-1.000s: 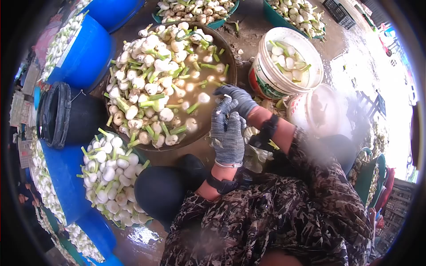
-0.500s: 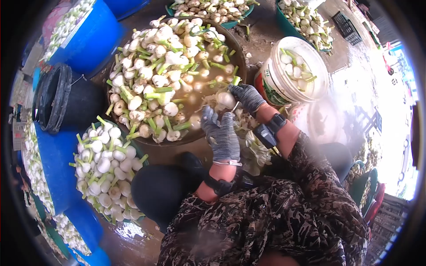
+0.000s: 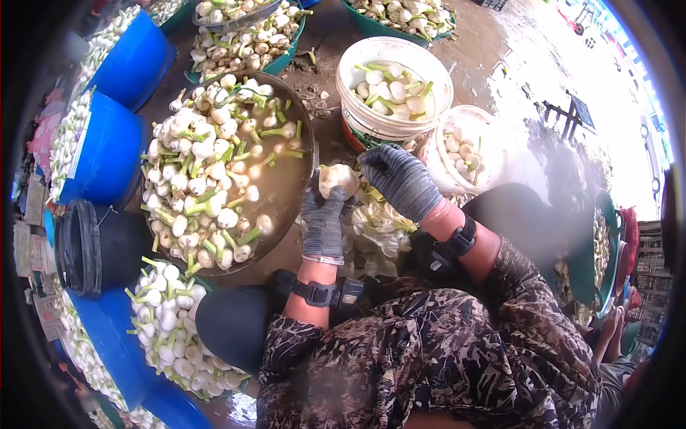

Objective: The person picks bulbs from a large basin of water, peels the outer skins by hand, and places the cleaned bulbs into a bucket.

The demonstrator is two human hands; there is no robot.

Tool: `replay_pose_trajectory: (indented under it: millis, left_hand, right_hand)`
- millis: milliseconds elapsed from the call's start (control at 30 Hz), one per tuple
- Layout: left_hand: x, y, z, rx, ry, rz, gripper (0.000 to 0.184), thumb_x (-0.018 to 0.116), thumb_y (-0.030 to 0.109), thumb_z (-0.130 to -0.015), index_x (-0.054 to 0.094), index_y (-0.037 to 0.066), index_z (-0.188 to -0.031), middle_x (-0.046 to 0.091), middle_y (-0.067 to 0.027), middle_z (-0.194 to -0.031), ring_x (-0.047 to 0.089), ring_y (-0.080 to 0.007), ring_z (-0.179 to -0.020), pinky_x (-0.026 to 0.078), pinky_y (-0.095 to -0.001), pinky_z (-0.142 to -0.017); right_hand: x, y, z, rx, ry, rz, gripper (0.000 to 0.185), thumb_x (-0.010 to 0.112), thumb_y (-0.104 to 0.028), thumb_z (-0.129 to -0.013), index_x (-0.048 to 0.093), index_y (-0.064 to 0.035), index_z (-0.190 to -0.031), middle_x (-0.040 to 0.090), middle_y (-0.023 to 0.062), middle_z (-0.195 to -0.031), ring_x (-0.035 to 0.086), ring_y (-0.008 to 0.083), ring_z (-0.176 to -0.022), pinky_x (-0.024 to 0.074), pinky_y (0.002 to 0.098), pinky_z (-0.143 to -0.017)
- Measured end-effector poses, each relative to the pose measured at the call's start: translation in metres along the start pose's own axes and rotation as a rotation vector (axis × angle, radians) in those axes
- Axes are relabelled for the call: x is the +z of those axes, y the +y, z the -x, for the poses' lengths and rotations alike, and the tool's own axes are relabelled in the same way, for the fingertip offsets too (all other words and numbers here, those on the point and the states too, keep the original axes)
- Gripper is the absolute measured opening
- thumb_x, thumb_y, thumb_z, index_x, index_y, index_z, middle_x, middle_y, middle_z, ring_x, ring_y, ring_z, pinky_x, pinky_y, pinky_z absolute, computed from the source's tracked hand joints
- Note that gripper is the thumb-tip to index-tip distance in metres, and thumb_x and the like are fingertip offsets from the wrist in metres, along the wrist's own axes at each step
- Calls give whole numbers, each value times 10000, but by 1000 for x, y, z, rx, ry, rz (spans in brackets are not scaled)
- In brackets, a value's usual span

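A round white bulb [image 3: 338,180] is held in my gloved left hand [image 3: 324,218], whose fingers wrap its lower side near the right rim of the wide basin. My gloved right hand [image 3: 401,179] is just right of the bulb, fingers curled together; what they hold, if anything, is hidden. The wide brown basin [image 3: 311,136] holds murky water and many bulbs with green stems. Pale peeled leaves [image 3: 382,227] lie below my hands. Beyond my right hand stands a white bucket [image 3: 346,79] with trimmed bulbs in it.
A second white tub [image 3: 431,159] with bulbs stands right of the bucket. A pile of clean white bulbs [image 3: 175,322] sits at my left knee, near a black bucket [image 3: 107,239] and blue tubs [image 3: 107,146]. Green basins of bulbs stand behind. Part of another person shows at lower right.
The view has swung right. A bulb, first visible between my hands half a second ago, is now in my left hand. My right hand has curled and turned beside it.
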State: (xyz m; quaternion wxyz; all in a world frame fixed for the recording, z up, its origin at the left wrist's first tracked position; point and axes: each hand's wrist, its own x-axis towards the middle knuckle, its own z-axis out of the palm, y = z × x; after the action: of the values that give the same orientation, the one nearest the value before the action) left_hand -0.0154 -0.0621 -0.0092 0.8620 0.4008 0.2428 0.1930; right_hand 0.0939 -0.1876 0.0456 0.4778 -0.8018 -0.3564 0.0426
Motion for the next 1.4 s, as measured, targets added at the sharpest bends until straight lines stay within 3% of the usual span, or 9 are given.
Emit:
replay_pose_trajectory:
  millis: [300,633,767,900,1000,1033,1100,1200,1400]
  left_hand:
    - [3,-5,2,170,90,-462,514,697,75,-843,464,-7,-1293,564,-113,-1198,579,-178,-1067,485,-318,-942]
    - [-13,2,-1,180,30,-679,452,652,93,-893,475,-2,-1299,573,-99,-1204,579,-177,-1068,499,-306,-914]
    - [-3,8,8,62,-108,-70,456,628,159,-928,460,61,-1340,519,-117,-1290,542,-254,-1162,531,-435,-928]
    - [-9,16,9,-39,-217,161,459,606,240,-948,464,65,-1348,571,-128,-1222,605,-283,-1039,537,-461,-910]
    - [-16,20,3,139,-213,-434,514,636,217,-929,427,62,-1372,545,-82,-1251,567,-247,-1100,516,-433,-908]
    - [-18,22,2,178,-215,-563,524,639,214,-927,419,64,-1379,541,-69,-1254,559,-241,-1112,511,-428,-906]
    - [-10,26,5,-175,-235,343,462,585,335,-956,493,104,-1345,600,-108,-1162,609,-252,-963,513,-416,-905]
    - [6,26,12,-159,-257,220,597,689,311,-885,438,69,-1370,565,-23,-1137,575,-187,-971,514,-333,-863]
    - [-1,24,11,-67,-313,-283,662,702,341,-857,427,50,-1384,562,-69,-1175,561,-181,-1015,487,-299,-890]
  right_hand:
    - [5,-8,10,-93,12,399,113,642,-200,-830,625,-88,-838,614,138,-788,619,345,-726,505,451,-649]
    - [27,5,4,25,22,198,123,641,-154,-805,595,-46,-842,611,174,-784,607,384,-752,496,456,-675]
    - [18,16,-2,234,-86,-100,172,627,-174,-822,591,-10,-862,641,221,-796,622,409,-791,505,449,-721]
    - [8,57,-7,316,-21,384,180,623,-211,-832,629,-39,-884,661,201,-780,641,397,-747,516,471,-718]
    - [-10,43,-9,369,-6,467,160,619,-195,-848,645,-57,-925,673,180,-837,647,370,-804,516,462,-744]
    - [-14,30,-8,147,94,369,153,622,-185,-849,652,-67,-942,676,164,-879,644,352,-843,510,445,-774]
    - [-19,8,-4,-69,191,268,151,625,-174,-850,658,-77,-960,679,147,-921,640,334,-882,505,429,-805]
    - [-15,-7,0,-371,-29,259,177,664,-165,-791,659,-77,-945,661,99,-897,619,303,-884,476,392,-834]
    - [-4,-7,9,-223,-64,265,141,662,-161,-779,642,-71,-886,619,126,-778,614,328,-775,493,423,-721]
